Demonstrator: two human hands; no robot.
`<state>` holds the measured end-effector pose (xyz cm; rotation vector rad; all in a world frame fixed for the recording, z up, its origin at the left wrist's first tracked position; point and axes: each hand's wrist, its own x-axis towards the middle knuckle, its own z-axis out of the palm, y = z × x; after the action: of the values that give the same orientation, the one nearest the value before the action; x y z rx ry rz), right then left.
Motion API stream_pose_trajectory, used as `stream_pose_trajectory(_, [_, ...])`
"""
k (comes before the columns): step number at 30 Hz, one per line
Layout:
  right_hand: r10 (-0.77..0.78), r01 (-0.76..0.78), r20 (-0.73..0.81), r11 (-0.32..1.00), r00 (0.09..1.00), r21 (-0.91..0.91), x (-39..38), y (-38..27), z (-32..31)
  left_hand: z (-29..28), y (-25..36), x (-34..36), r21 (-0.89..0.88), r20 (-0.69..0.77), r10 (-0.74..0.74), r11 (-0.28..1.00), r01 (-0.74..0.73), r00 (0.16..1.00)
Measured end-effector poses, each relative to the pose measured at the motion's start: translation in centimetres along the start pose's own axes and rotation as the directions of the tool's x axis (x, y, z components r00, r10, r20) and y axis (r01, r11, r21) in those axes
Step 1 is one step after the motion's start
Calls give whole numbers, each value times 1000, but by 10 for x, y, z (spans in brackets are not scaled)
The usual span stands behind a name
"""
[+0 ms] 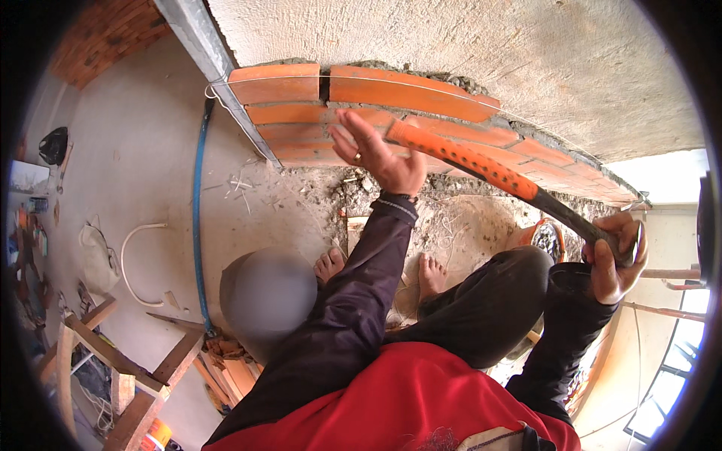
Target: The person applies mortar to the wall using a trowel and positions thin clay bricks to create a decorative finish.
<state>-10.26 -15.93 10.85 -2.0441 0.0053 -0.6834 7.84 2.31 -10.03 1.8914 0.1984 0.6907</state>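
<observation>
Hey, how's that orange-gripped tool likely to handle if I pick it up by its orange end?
The tool is probably stiff: held at one end by your right hand, it shows no sag. Its dotted orange grip likely resists slipping. The metallic-looking end, partly hidden, may make it head-heavy.

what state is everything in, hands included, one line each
left hand: open, empty
right hand: closed around the tool's dark end
orange-gripped tool: held, orange end raised free
string: strung along the wall
upper bricks: laid, gap between two
white hose: curved
</observation>
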Motion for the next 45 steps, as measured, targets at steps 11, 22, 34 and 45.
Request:
stream_pose_trajectory(11, [16,-5,48,973,999,-231,-15,14,-8,1,-30,5,-2,-122,336,941,-338,934])
stream_pose_trajectory(22, [-96,100,59,993,994,-57,-6,29,-12,9,-25,2,105,-60,352,933,-345,934])
stream_pose_trajectory(34, [-148,140,-34,976,988,-168,0,43,9,6,-27,2,92,37,309,946,-311,950])
stream_pose_trajectory(45, [-107,102,-62,992,992,-76,-38,37,-9,18,-6,11,211,-39,242,950,-228,970])
